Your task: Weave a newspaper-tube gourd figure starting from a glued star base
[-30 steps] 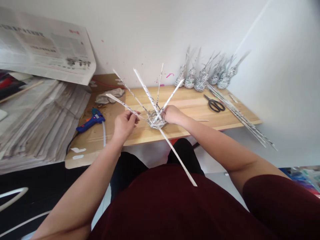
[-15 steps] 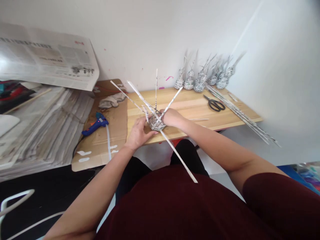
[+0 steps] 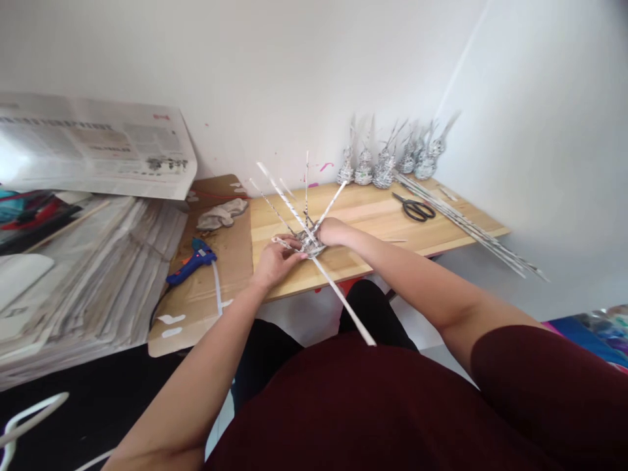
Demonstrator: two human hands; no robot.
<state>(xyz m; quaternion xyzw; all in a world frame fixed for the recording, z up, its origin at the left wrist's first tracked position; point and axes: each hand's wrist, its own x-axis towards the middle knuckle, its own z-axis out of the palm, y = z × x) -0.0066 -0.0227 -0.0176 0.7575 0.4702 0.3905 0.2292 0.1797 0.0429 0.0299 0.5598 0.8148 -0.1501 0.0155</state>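
Observation:
A small round weave of rolled newspaper rests at the front of the wooden board, between my hands. Several paper tubes fan up from it, and one long white tube slants toward my body. My left hand closes on the weave's left side, thumb along its near edge. Curled at the far right rim is my right hand; its fingertips are hidden behind the tubes and the weave, so what it pinches is unclear.
Black scissors and a bundle of paper tubes lie to the right, before several woven paper figures. At left are a blue glue gun on cardboard, a glove and stacked newspapers.
The weave has tilted, and its upright tubes have shifted with it. My left hand's fingers have moved along the left side. The camera view has shifted slightly.

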